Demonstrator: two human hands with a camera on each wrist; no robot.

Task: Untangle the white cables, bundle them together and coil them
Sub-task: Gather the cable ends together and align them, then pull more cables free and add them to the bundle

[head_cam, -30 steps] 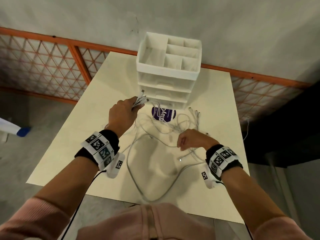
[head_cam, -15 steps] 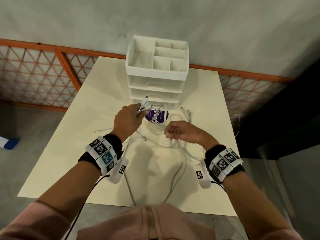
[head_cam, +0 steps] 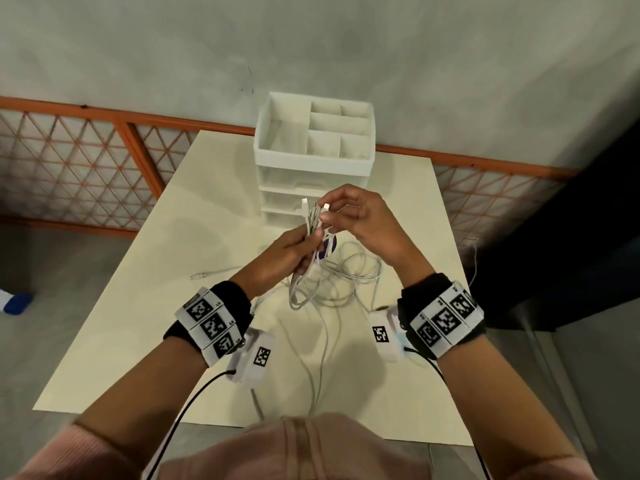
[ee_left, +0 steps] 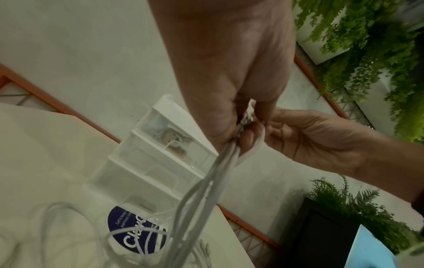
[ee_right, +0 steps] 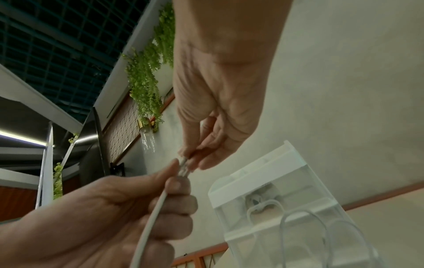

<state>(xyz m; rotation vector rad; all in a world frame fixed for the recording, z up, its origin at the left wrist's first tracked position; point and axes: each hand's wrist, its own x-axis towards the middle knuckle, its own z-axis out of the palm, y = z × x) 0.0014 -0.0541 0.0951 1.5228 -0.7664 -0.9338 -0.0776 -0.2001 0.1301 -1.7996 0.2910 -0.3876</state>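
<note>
My left hand is raised above the table and grips a bunch of white cables just below their plug ends, which stick up out of the fist. My right hand pinches one white plug at the top of that bunch. The cables hang down from the left fist in loose loops onto the cream table. One cable end lies alone to the left. In the right wrist view the thumb and fingers close on the plug tips.
A white drawer organiser with open top compartments stands at the back of the table, just behind my hands. A round dark blue sticker lies under the cable loops. An orange mesh railing runs behind the table. A blue object lies on the floor at left.
Both hands rose and came together in front of the organiser. The right hand left the loops on the table and now pinches a plug at the top of the left hand's bunch.
</note>
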